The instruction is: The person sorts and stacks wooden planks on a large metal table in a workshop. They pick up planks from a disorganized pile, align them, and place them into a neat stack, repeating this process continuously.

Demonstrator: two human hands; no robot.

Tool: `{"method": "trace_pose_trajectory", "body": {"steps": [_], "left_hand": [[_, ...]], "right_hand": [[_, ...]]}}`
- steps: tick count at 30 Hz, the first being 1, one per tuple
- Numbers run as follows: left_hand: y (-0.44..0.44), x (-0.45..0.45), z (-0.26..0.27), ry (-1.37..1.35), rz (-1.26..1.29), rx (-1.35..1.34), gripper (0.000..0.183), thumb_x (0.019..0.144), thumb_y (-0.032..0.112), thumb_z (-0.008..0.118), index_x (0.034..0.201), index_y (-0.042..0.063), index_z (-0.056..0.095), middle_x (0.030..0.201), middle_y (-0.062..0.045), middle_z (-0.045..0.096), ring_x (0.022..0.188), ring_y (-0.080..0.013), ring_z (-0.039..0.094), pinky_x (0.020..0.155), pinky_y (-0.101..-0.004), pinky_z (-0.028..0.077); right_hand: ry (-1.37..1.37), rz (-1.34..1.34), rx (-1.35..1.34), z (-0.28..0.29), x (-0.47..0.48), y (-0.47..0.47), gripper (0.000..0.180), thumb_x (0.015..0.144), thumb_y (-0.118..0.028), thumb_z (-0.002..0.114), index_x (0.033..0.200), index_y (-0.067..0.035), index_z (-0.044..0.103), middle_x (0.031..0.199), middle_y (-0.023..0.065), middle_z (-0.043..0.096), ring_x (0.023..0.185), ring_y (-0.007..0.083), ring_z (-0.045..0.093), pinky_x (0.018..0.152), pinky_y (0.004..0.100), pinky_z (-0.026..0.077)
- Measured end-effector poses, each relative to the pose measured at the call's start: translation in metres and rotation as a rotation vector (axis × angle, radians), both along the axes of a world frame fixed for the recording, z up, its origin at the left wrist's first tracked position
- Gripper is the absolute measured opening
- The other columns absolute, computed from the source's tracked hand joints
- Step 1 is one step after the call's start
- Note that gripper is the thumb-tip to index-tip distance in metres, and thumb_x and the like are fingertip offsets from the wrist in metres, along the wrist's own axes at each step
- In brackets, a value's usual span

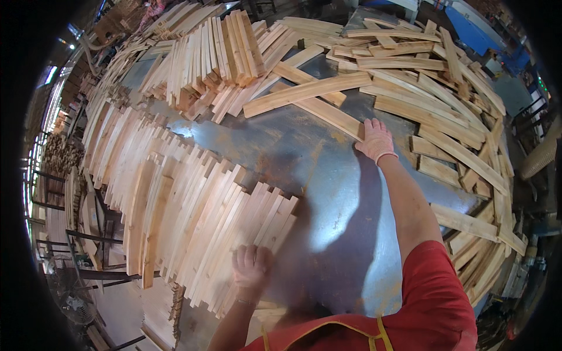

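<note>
My right hand (376, 139), in a light glove, reaches far out over the metal table (325, 175) and touches the near end of a wooden board (327, 115). Whether its fingers close around that end is hard to tell. Another board (307, 93) lies across this one. My left hand (251, 265), blurred, has curled fingers and is over the near end of a row of wooden strips (210, 219) standing side by side; whether it holds one cannot be made out.
A loose heap of boards (421, 92) covers the table's right side. Stacked strips (215, 52) lean together at the far left. More strips (118, 149) line the left edge. A fan (72, 289) stands low at left, beside dark metal bars (101, 238).
</note>
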State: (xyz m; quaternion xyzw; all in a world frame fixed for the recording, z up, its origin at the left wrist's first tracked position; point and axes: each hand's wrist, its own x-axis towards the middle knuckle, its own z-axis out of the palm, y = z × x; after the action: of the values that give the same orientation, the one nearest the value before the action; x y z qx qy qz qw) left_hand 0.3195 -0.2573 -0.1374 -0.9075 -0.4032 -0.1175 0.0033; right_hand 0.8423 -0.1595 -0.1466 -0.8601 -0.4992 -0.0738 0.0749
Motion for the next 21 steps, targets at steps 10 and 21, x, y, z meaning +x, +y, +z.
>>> {"method": "trace_pose_trajectory", "body": {"steps": [10, 21], "left_hand": [[0.0, 0.001, 0.012, 0.048, -0.015, -0.05, 0.068, 0.075, 0.025, 0.079, 0.138, 0.008, 0.06, 0.142, -0.017, 0.055, 0.137, -0.0466, 0.05, 0.116, -0.0636, 0.041], [-0.005, -0.012, -0.002, 0.026, -0.01, -0.141, 0.078, 0.084, 0.049, 0.079, 0.147, 0.007, 0.055, 0.148, -0.015, 0.051, 0.147, -0.0423, 0.04, 0.124, -0.0595, 0.032]], "right_hand": [[0.868, -0.106, 0.168, 0.021, -0.08, -0.117, 0.079, 0.078, -0.034, 0.083, 0.147, -0.004, 0.057, 0.126, 0.0255, 0.062, 0.121, 0.0446, 0.06, 0.107, 0.048, 0.051], [1.874, -0.486, 0.229, 0.002, -0.346, -0.347, 0.073, 0.095, -0.024, 0.078, 0.16, -0.011, 0.047, 0.124, 0.012, 0.066, 0.11, 0.0177, 0.063, 0.098, 0.0369, 0.056]]}}
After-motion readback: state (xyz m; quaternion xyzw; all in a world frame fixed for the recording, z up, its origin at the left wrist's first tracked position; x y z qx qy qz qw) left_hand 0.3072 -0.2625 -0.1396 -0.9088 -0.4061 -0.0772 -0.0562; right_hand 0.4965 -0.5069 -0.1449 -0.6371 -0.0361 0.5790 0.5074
